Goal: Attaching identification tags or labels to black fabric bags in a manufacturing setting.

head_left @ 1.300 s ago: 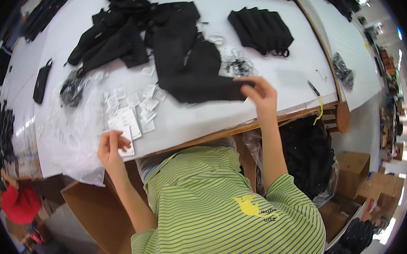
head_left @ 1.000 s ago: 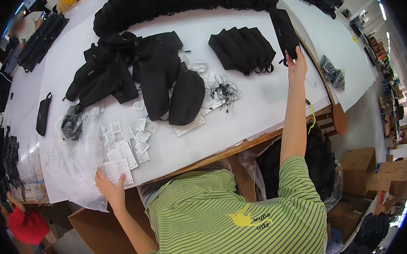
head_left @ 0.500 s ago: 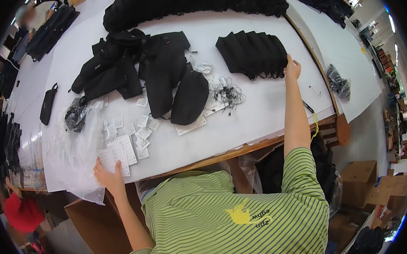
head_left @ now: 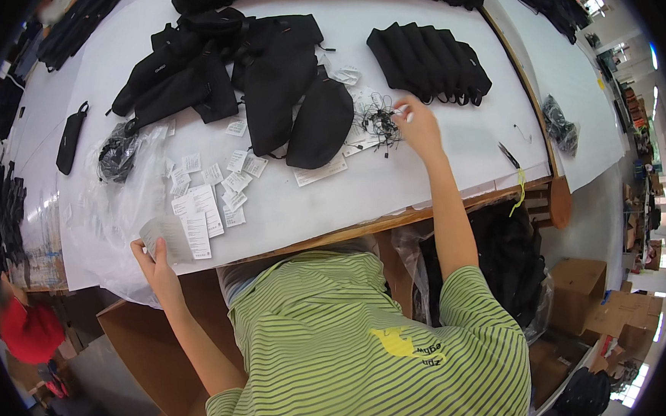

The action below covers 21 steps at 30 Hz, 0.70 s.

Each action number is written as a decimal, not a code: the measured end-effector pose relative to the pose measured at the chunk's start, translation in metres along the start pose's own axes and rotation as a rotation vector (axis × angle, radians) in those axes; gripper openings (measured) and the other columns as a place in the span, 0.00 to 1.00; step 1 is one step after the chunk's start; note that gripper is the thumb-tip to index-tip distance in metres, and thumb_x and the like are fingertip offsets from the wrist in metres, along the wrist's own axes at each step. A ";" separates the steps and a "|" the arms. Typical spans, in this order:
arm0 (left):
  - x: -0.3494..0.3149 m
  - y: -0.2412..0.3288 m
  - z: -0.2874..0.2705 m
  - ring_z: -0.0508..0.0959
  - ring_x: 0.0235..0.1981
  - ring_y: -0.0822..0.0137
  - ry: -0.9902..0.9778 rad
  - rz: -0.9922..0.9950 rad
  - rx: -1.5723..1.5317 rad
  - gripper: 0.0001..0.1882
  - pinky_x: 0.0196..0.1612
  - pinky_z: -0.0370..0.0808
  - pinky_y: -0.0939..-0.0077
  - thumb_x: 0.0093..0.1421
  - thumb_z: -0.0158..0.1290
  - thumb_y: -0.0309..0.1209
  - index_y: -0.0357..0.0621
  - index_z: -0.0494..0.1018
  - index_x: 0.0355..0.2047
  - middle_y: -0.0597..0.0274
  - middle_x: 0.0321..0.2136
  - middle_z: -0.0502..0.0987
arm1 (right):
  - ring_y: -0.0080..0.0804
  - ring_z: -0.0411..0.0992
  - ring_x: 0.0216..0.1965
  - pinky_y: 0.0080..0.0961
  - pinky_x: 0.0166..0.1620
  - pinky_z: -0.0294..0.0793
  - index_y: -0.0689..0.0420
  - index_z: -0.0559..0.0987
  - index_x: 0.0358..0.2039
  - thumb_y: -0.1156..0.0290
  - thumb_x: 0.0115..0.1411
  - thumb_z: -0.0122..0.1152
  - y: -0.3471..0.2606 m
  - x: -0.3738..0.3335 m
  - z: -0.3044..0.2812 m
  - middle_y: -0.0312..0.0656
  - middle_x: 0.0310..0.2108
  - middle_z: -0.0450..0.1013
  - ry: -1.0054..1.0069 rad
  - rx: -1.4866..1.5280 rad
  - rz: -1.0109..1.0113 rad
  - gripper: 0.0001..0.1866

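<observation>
My left hand (head_left: 158,270) grips a printed paper tag (head_left: 165,237) between thumb and fingers at the table's near left edge. Beside it lie more white tags (head_left: 197,230) and several small white labels (head_left: 234,181). My right hand (head_left: 421,132) is at the right side of a tangle of thin black strings (head_left: 380,124), its fingertips pinched on a string. To the left of the tangle rest black fabric pouches (head_left: 322,128) in a loose pile. A row of overlapping black pouches (head_left: 431,63) lies beyond my right hand.
Clear plastic bags (head_left: 120,213) lie on the white table (head_left: 288,218) at left, one with a black bundle (head_left: 119,154). Small scissors or snips (head_left: 508,154) with a yellow cord lie near the right edge. Cardboard boxes (head_left: 577,294) stand on the floor; a person in red (head_left: 29,331) is at far left.
My right hand has left the row of pouches and come left and nearer to the string tangle. My left hand has lifted a tag off the group.
</observation>
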<state>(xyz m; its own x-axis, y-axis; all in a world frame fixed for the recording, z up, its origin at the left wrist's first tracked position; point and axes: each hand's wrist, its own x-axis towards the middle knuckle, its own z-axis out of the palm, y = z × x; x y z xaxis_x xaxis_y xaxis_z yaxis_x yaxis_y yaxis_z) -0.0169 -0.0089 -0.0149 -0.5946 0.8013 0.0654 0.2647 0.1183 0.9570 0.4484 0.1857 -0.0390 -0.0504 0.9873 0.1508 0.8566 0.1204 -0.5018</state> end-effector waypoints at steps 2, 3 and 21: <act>-0.008 0.001 0.000 0.65 0.42 0.69 0.024 -0.011 -0.023 0.14 0.50 0.61 0.77 0.64 0.48 0.33 0.39 0.60 0.45 0.60 0.39 0.67 | 0.35 0.71 0.26 0.30 0.31 0.69 0.52 0.75 0.33 0.67 0.48 0.67 0.029 0.001 -0.008 0.38 0.22 0.70 0.282 0.050 0.279 0.12; -0.013 0.004 0.003 0.65 0.42 0.69 0.030 -0.021 -0.028 0.14 0.50 0.61 0.77 0.64 0.48 0.33 0.39 0.60 0.45 0.60 0.39 0.67 | 0.35 0.71 0.26 0.30 0.31 0.69 0.52 0.75 0.33 0.67 0.48 0.67 0.031 -0.003 -0.007 0.38 0.22 0.70 0.275 0.042 0.272 0.12; -0.037 0.015 0.021 0.66 0.47 0.63 -0.221 -0.014 -0.099 0.32 0.51 0.63 0.72 0.55 0.60 0.42 0.46 0.56 0.53 0.58 0.43 0.67 | 0.10 0.57 0.20 0.11 0.23 0.51 0.60 0.80 0.31 0.68 0.54 0.66 -0.030 -0.035 -0.053 0.30 0.23 0.70 0.292 0.692 0.255 0.09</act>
<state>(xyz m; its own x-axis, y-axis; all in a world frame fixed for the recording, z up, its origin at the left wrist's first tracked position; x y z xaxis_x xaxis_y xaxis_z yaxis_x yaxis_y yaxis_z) 0.0250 -0.0246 -0.0092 -0.4147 0.9100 -0.0013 0.1757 0.0815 0.9811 0.4517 0.1423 0.0159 0.3232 0.9375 0.1291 0.3048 0.0261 -0.9521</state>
